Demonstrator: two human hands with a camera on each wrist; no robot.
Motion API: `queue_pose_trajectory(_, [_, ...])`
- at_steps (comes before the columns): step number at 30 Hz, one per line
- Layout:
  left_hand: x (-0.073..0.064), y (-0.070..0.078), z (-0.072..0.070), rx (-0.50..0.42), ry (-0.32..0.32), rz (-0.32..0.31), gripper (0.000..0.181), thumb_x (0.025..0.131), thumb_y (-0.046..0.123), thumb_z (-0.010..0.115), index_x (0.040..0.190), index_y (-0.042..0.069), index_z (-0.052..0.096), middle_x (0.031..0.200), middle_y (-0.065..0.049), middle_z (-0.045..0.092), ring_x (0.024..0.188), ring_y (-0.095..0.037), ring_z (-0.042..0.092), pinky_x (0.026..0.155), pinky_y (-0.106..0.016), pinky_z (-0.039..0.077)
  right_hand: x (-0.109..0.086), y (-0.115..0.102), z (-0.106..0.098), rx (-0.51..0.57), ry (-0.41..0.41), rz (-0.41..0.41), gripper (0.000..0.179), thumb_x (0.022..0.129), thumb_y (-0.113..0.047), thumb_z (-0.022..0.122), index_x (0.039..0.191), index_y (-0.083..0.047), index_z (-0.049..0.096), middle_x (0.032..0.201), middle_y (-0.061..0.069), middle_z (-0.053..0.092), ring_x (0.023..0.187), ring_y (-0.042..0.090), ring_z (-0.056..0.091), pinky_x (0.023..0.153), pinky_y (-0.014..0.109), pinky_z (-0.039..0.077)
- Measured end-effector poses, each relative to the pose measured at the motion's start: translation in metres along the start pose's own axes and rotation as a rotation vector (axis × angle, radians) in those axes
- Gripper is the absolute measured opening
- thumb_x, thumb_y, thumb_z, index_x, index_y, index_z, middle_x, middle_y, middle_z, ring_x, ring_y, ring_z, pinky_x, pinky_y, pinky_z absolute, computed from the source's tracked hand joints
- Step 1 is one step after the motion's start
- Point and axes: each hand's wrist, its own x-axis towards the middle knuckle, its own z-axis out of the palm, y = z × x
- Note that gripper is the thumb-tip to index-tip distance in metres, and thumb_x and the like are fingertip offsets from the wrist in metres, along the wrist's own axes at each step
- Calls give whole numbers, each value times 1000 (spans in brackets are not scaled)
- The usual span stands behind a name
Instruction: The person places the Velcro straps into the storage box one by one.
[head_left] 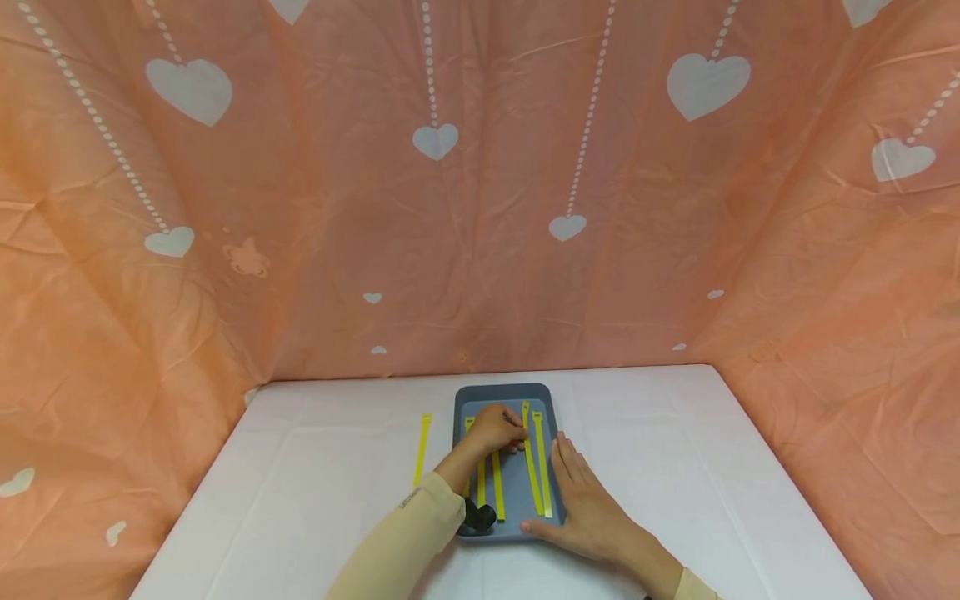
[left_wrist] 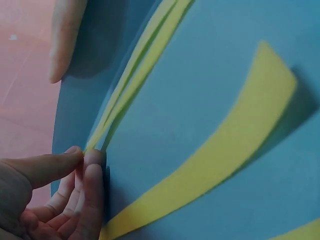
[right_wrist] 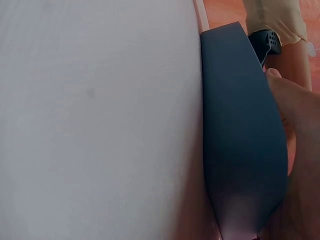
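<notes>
In the head view a grey-blue tray (head_left: 555, 417) lies on the white table with several flat yellow cable ties, each with a slotted head, lengthwise inside it. My left hand (head_left: 495, 429) reaches over the tray and pinches a yellow cable tie (head_left: 532, 471) near its head. Close beside that one, on the right, lies another cable tie (head_left: 543, 467). The left wrist view shows the thumb and fingertips (left_wrist: 75, 160) meeting on the yellow strip. My right hand (head_left: 592, 517) rests against the tray's right wall, fingers extended, thumb at the near rim.
One more yellow cable tie (head_left: 422, 450) lies on the table left of the tray, partly behind my left forearm. A black wrist device (head_left: 477, 517) hangs over the tray's near-left corner. Orange curtains with white hearts enclose the table (head_left: 322, 500) at back and sides.
</notes>
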Motion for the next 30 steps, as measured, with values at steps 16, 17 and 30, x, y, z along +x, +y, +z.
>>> queue_pose_trajectory(16, [4, -5, 5, 30, 48, 24, 15, 91, -2, 82, 91, -1, 68, 73, -7, 71, 60, -13, 70, 59, -27, 63, 1, -1, -1, -5, -9, 0, 130, 90, -83, 63, 167, 10, 14, 178, 25, 4, 166, 38, 8, 132, 53, 16])
queue_pose_trajectory(17, [4, -5, 5, 27, 49, 22, 14, 91, -2, 82, 91, -1, 68, 73, -8, 72, 61, -14, 71, 60, -27, 63, 1, -1, -1, -1, -9, 2, 130, 90, -82, 64, 167, 9, 14, 178, 24, 4, 166, 38, 8, 132, 53, 16])
queue_pose_trajectory(30, [4, -8, 5, 1, 57, 22, 12, 92, -1, 82, 92, -3, 71, 74, -9, 74, 61, -14, 73, 60, -27, 64, 0, -1, 0, 11, -12, 8, 130, 90, -82, 64, 168, 8, 13, 179, 23, 3, 166, 37, 7, 133, 53, 15])
